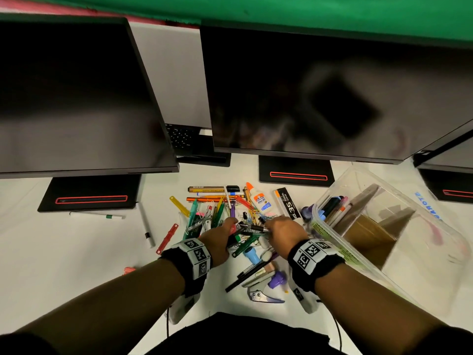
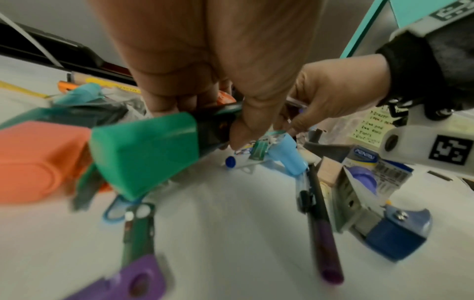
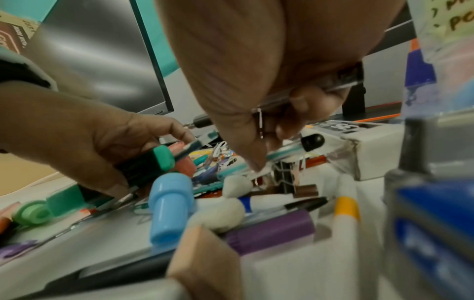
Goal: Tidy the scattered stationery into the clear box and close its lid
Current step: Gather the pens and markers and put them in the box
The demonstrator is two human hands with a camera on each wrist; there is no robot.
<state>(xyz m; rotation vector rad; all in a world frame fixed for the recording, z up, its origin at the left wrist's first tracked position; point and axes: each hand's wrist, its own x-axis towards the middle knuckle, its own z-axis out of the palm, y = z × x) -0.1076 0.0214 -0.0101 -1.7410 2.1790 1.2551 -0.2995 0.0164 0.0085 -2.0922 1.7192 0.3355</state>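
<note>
Counter (image 1: 64,252) white; clear box (image 1: 399,254) transparent, blue lettering on its wall, yellow-green label at its near rim; glue bottle (image 1: 261,201) white, orange cap, blue label; staple box (image 1: 288,204) black with white print; wristbands (image 1: 198,254) black, bearing black-and-white square-patterned tags; monitor bases (image 1: 90,193) black, red-outlined slots.

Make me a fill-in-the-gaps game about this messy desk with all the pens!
1. The glue bottle has an ______ cap.
2. The clear box stands on the ______ side of the pile.
3. The left hand grips a black marker with a ______ cap.
4. The right hand holds a ______.

Missing words: orange; right; green; pen
</note>
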